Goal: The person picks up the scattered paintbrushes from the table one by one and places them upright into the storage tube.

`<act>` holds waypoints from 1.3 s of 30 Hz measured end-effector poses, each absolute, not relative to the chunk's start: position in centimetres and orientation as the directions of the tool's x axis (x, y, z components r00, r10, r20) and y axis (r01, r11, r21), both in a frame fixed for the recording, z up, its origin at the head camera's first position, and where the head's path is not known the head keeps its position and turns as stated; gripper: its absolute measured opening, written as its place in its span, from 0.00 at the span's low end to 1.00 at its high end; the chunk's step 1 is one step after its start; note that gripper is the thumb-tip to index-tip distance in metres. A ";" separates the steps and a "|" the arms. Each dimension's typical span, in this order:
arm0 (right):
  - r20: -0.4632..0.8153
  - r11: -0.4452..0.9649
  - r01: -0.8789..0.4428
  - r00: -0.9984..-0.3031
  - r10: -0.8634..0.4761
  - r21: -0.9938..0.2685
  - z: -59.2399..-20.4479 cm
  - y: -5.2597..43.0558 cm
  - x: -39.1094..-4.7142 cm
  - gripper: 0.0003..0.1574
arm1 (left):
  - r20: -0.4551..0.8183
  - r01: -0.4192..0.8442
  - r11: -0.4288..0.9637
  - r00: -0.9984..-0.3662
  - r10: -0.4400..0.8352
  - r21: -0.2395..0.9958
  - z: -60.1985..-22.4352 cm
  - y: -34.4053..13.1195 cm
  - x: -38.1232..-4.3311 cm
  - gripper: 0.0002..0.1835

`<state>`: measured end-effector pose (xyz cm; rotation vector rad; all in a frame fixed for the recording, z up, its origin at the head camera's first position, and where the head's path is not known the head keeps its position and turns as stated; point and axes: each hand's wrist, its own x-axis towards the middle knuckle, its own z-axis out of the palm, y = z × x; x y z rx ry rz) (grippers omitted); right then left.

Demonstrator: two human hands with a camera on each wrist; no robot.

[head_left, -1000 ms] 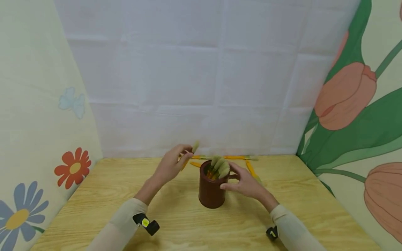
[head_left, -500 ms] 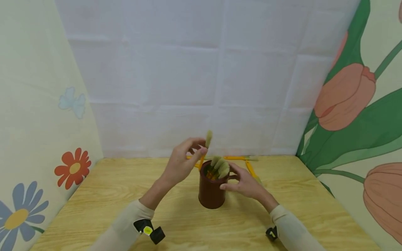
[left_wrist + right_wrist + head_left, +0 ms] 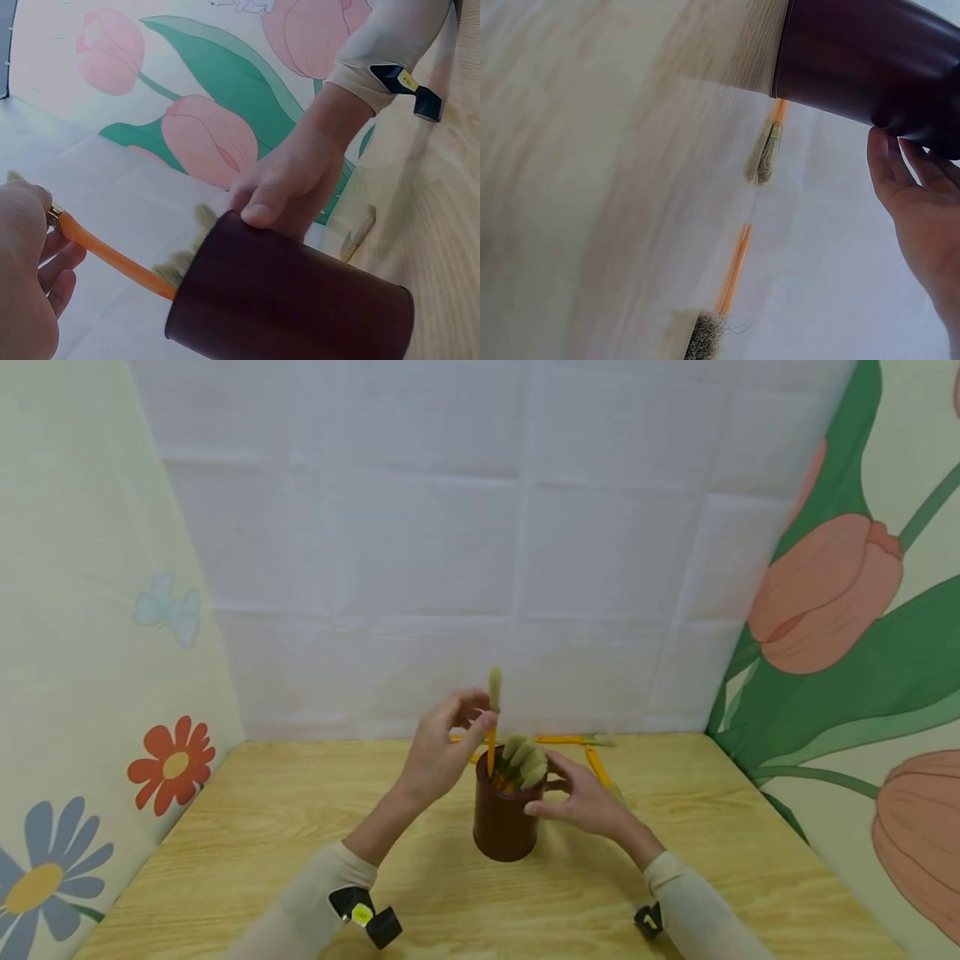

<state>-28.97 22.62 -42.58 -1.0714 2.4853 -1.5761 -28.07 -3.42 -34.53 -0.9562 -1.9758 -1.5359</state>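
A dark red-brown mug (image 3: 506,822) stands upright on the table, with several bristle brushes (image 3: 523,758) in it, bristles up. My left hand (image 3: 442,743) pinches a paintbrush (image 3: 492,739) near its metal band. Its pale bristles point up, and the lower end of its orange handle (image 3: 120,261) is inside the mug's mouth (image 3: 201,274). On the mug's right side, my right hand (image 3: 581,797) holds it by the rim and handle, the thumb against the wall. The right wrist view shows the right fingers (image 3: 896,169) at the mug's handle side.
Behind the mug, several orange-handled brushes lie on the wooden table (image 3: 300,827): one brush (image 3: 562,739) along the back edge and another brush (image 3: 598,764) angled to the right. A white cloth (image 3: 420,543) hangs at the back, with flowered cloths on both sides.
My left hand has moved right, carrying the paintbrush from left of the mug to above it. The brush has turned upright and its handle has entered the mug. My right hand stays in place.
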 end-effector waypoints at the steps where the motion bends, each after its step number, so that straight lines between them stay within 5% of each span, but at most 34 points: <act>1: 0.338 0.259 -0.539 -0.765 -0.548 -0.801 -42.7 22.7 -29.1 0.51 | 0.707 0.746 0.137 -0.663 0.247 0.652 -34.7 -3.3 -28.1 0.14; 26: 0.303 0.259 -0.516 -0.765 -0.567 -0.817 -42.7 22.5 -29.3 0.52 | 0.566 0.686 0.477 -0.725 0.392 0.549 -38.6 -3.5 -29.6 0.12; 39: 0.309 0.269 -0.517 -0.773 -0.554 -0.812 -42.1 21.9 -28.3 0.53 | 0.508 0.637 0.445 -0.771 0.384 0.630 -39.4 -4.2 -29.5 0.20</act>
